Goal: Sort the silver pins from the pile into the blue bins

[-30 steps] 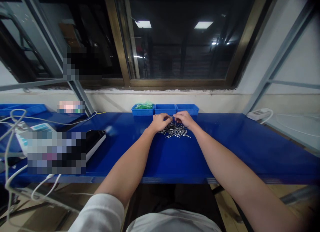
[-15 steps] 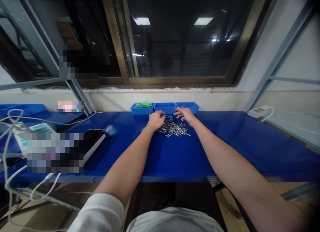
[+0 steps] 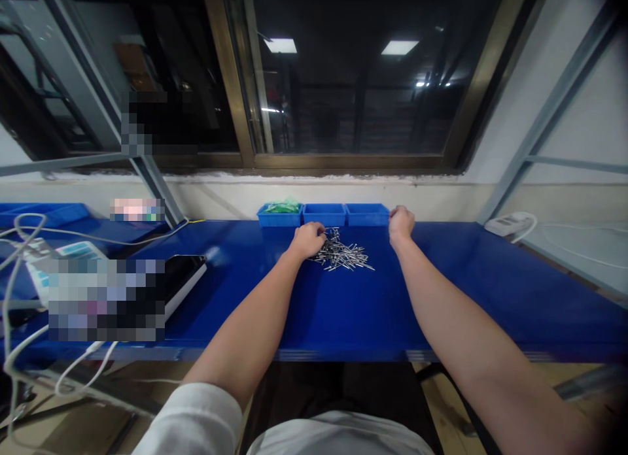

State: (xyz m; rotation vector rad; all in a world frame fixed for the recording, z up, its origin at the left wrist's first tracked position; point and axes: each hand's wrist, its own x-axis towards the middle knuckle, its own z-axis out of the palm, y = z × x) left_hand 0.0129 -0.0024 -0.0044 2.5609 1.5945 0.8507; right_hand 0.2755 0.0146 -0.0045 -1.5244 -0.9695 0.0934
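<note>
A loose pile of thin, shiny metal pins, like nails or rivets, lies on the blue table. At the pile's left edge, my left hand rests with its fingers curled in; what they hold, if anything, is hidden. My right hand is closed at the right end of a blue bin, its fingers on the bin's rim. Beside that bin stands a middle blue bin. Green material fills the left blue bin.
A dark-topped device and white cables lie on the left. A white power strip sits at the table's right back. Grey metal posts rise on both sides, and a window is behind the bins.
My right hand has moved right from above the pile to the end of the right bin, and its spread fingers have closed. My left hand has stayed nearly in place.
</note>
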